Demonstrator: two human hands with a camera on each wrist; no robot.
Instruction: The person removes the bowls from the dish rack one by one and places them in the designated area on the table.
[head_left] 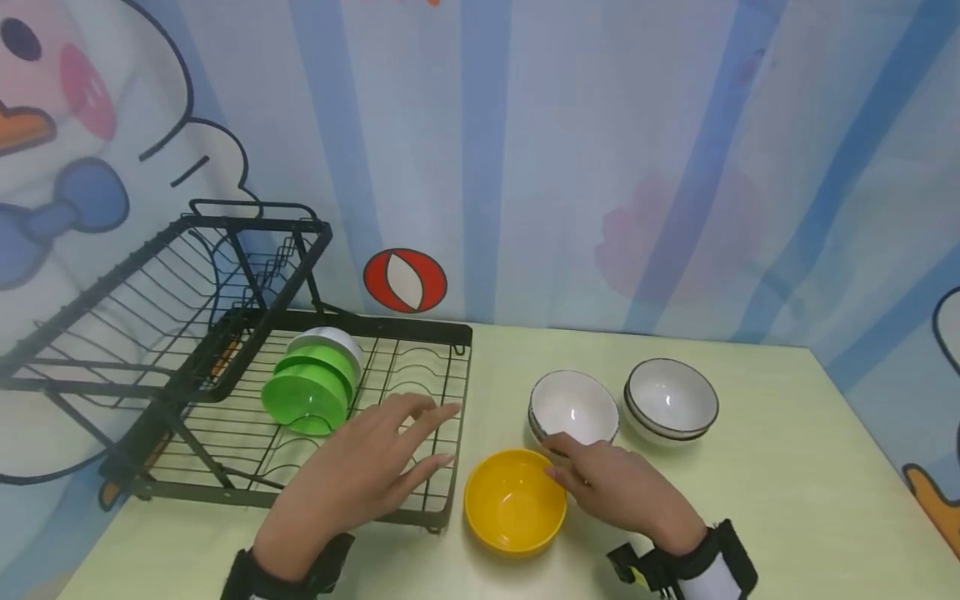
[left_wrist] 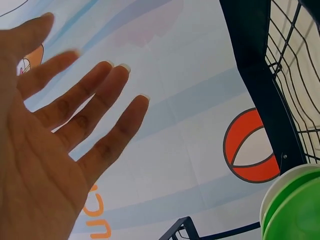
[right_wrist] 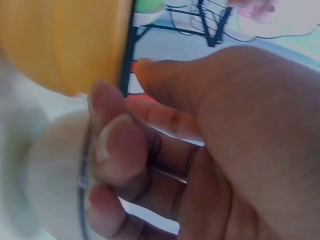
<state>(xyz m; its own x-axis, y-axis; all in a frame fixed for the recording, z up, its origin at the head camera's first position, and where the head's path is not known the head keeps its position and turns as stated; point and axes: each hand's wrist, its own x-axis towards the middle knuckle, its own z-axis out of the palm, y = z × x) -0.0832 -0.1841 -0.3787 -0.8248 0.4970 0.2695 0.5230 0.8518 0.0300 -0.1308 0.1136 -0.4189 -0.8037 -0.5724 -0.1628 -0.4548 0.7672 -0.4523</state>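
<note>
A yellow bowl (head_left: 515,505) stands upright on the table, to the right of the black dish rack (head_left: 462,417). My right hand (head_left: 618,492) hovers at its right rim, thumb and fingers apart; in the right wrist view nothing lies between them, and the yellow bowl (right_wrist: 65,45) is just beyond the fingertips. Contact with the rim is unclear. My left hand (head_left: 367,462) is over the rack's right part, fingers spread and holding nothing. Two green bowls (head_left: 306,398) and a white bowl (head_left: 347,340) lean on edge together in the rack's lower tier.
Behind my right hand stand white, dark-rimmed bowls (head_left: 576,404), apparently nested. More such white bowls (head_left: 672,396) are stacked farther right. The rack's raised upper tier (head_left: 105,300) rises at the left. A printed cloth (head_left: 555,167) hangs along the table's back edge.
</note>
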